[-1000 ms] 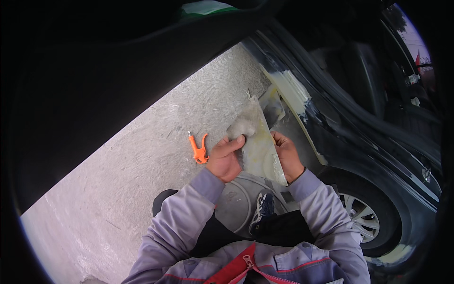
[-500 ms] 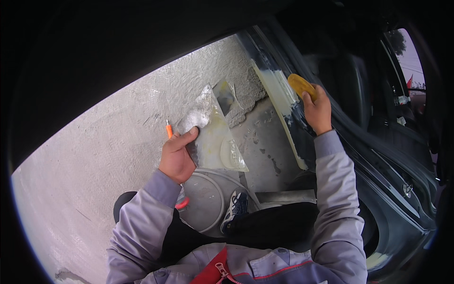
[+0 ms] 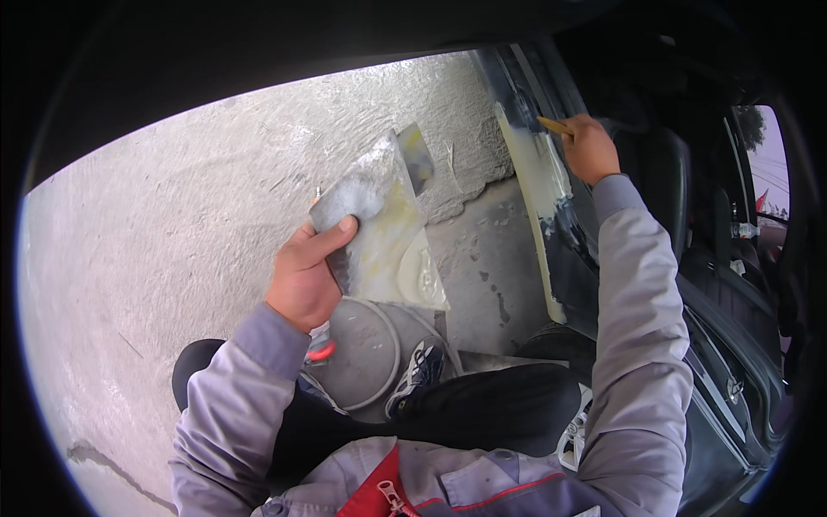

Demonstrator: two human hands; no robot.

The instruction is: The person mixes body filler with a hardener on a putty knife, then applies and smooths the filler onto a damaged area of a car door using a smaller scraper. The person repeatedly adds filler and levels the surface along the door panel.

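Note:
My left hand (image 3: 306,277) grips a flat mixing board (image 3: 375,226) by its left edge, thumb on top. The board is smeared grey and yellow, and a mound of pale cream putty (image 3: 422,267) lies at its near right corner. In my right hand (image 3: 591,148) is a yellow putty spreader (image 3: 556,127), seen nearly edge-on. Its tip is over the dark car door sill (image 3: 575,250); I cannot tell if it touches. A band of cream putty (image 3: 532,171) runs along the sill's outer side.
A pale hose (image 3: 398,349) loops on the grey concrete floor (image 3: 164,258), near my shoe (image 3: 418,376). A red-and-clear object (image 3: 320,348) lies below my left wrist. The dark car interior (image 3: 663,185) is on the right, and a dark panel spans the top.
My right hand has moved forward along the sill, and the spreader has turned from flat to nearly edge-on. The view has shifted, and the board now hides most of the orange-ended object.

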